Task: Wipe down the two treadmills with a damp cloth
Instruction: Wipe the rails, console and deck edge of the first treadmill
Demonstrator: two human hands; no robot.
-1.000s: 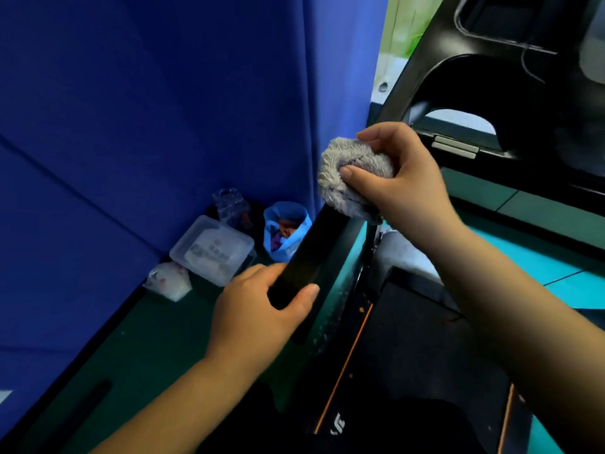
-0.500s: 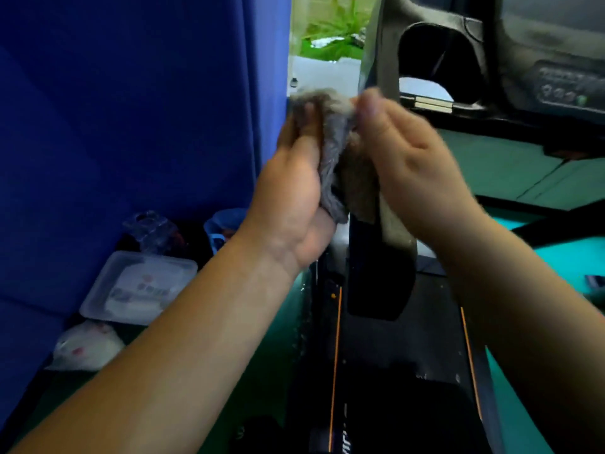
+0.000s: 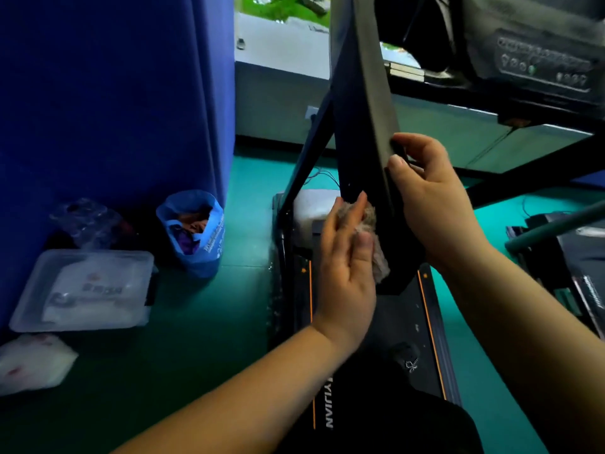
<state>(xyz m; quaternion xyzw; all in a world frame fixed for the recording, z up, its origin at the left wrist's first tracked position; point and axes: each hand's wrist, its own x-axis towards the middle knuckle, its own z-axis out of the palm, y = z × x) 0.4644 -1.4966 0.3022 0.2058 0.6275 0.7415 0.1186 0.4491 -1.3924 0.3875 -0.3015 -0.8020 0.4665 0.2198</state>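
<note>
A grey cloth (image 3: 376, 257) lies against the left face of the black treadmill's slanting handrail arm (image 3: 360, 119). My left hand (image 3: 347, 273) presses it there with straight fingers, thumb alongside. My right hand (image 3: 432, 198) grips the arm's right edge just above, fingers curled round it. Below the hands runs the treadmill deck (image 3: 406, 322) with orange stripes. Its console (image 3: 540, 60) hangs at the upper right. Part of a second treadmill (image 3: 576, 267) shows at the right edge.
A blue curtain (image 3: 114, 93) hangs on the left. On the green floor (image 3: 242, 290) beside the deck stand a blue bag (image 3: 196, 253), a clear plastic box (image 3: 88, 290) and a white packet (image 3: 32, 362). A window ledge (image 3: 278, 37) lies beyond.
The cloth passed from my right hand to my left and moved down the handrail arm. My right hand let go of it and took hold of the arm's edge.
</note>
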